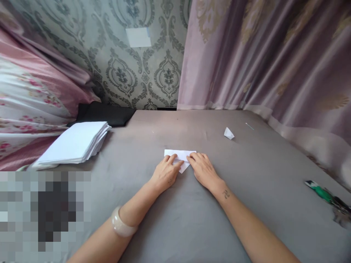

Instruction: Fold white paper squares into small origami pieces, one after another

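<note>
A sheet of white paper, folded into a long band with a triangular point toward me, lies on the grey cloth surface. My left hand holds the band's left part, fingers curled at its lower edge and thumb reaching toward the point. At the right end my right hand grips the same paper, its fingertips pressed together on the edge. What lies under the fingertips is hidden. Farther back to the right sits a small folded paper piece, apart from both hands.
A thick stack of white paper lies to the left, before a black flat item. A thin stick rests at the back right. A green-and-black object is near the right edge. Pink curtains hang behind.
</note>
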The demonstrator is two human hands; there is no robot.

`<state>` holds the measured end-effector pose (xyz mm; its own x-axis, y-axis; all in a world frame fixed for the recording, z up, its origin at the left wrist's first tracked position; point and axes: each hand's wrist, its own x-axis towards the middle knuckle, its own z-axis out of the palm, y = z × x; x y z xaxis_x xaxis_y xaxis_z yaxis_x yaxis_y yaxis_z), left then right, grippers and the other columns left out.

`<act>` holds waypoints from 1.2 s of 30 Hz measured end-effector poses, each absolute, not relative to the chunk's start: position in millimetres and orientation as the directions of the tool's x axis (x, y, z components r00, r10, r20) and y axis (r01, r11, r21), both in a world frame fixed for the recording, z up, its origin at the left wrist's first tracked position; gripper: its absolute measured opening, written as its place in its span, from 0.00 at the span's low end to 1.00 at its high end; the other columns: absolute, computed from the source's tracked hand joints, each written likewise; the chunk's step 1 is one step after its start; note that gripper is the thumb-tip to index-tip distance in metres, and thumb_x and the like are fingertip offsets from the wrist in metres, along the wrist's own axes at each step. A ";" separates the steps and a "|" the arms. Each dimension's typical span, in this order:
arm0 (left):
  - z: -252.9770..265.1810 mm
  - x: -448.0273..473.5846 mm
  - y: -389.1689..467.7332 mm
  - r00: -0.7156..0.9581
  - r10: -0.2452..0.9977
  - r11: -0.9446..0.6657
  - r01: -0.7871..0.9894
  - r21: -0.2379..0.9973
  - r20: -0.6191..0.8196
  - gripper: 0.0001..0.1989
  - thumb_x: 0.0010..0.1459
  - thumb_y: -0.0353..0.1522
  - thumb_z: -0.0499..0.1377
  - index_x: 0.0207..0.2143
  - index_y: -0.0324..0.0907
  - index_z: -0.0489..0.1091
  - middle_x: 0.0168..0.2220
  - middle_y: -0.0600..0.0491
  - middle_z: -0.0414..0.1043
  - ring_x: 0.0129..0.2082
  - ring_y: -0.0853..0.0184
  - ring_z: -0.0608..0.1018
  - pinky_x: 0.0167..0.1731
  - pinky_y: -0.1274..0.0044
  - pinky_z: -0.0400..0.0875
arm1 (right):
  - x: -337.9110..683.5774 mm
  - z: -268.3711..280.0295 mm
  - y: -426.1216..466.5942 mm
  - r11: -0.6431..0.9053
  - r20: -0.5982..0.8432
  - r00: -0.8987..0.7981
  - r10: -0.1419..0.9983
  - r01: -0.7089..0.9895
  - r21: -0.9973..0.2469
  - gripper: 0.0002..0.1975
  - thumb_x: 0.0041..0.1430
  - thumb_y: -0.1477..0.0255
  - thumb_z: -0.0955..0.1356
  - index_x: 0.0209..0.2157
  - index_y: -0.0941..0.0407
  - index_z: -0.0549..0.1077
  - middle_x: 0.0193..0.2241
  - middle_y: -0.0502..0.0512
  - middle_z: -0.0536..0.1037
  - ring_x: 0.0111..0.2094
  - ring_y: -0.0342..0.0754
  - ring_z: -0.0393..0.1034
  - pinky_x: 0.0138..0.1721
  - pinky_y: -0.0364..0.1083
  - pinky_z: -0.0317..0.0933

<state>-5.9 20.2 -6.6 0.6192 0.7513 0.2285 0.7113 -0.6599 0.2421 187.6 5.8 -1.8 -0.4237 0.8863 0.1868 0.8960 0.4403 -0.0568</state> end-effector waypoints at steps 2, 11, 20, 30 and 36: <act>-5.6 -11.7 25.6 0.534 0.810 -0.585 0.711 0.390 0.241 0.23 0.57 0.27 0.50 0.56 0.48 0.59 0.54 0.47 0.60 0.42 0.63 0.71 0.42 0.70 0.70 | 185.1 -0.7 4.0 0.419 0.166 -0.410 0.897 0.907 -0.023 0.22 0.56 0.85 0.58 0.51 0.59 0.67 0.43 0.60 0.70 0.42 0.50 0.61 0.47 0.48 0.52; -7.6 -51.0 58.7 0.412 0.895 -0.404 0.585 0.703 0.172 0.25 0.46 0.25 0.52 0.49 0.41 0.66 0.39 0.52 0.68 0.28 0.71 0.69 0.34 0.77 0.68 | 171.7 1.2 4.5 0.351 0.189 -0.346 0.919 0.936 0.008 0.21 0.57 0.78 0.59 0.53 0.57 0.65 0.41 0.59 0.70 0.41 0.52 0.61 0.45 0.49 0.52; -21.2 -43.6 66.4 0.438 0.867 -0.493 0.687 0.533 0.238 0.10 0.58 0.30 0.51 0.37 0.42 0.72 0.39 0.49 0.71 0.38 0.64 0.72 0.38 0.74 0.68 | 160.4 3.8 6.8 0.317 0.231 -0.299 0.926 0.947 -0.045 0.18 0.65 0.64 0.56 0.49 0.54 0.69 0.38 0.60 0.69 0.40 0.52 0.60 0.40 0.49 0.53; -6.2 -47.0 62.5 0.654 0.725 -0.688 0.704 0.176 0.217 0.16 0.65 0.30 0.44 0.35 0.40 0.71 0.35 0.47 0.69 0.38 0.64 0.69 0.37 0.74 0.67 | 164.1 4.0 0.2 0.330 0.195 -0.316 0.929 0.943 -0.045 0.20 0.66 0.63 0.56 0.55 0.52 0.66 0.41 0.60 0.69 0.42 0.52 0.60 0.43 0.49 0.54; -4.6 -49.3 61.5 0.697 0.695 -0.718 0.684 0.129 0.175 0.15 0.64 0.28 0.44 0.37 0.40 0.71 0.36 0.47 0.70 0.39 0.63 0.69 0.37 0.74 0.67 | 164.9 4.0 -2.3 0.329 0.174 -0.316 0.933 0.943 -0.052 0.21 0.66 0.63 0.56 0.56 0.51 0.65 0.42 0.60 0.69 0.42 0.52 0.61 0.44 0.50 0.54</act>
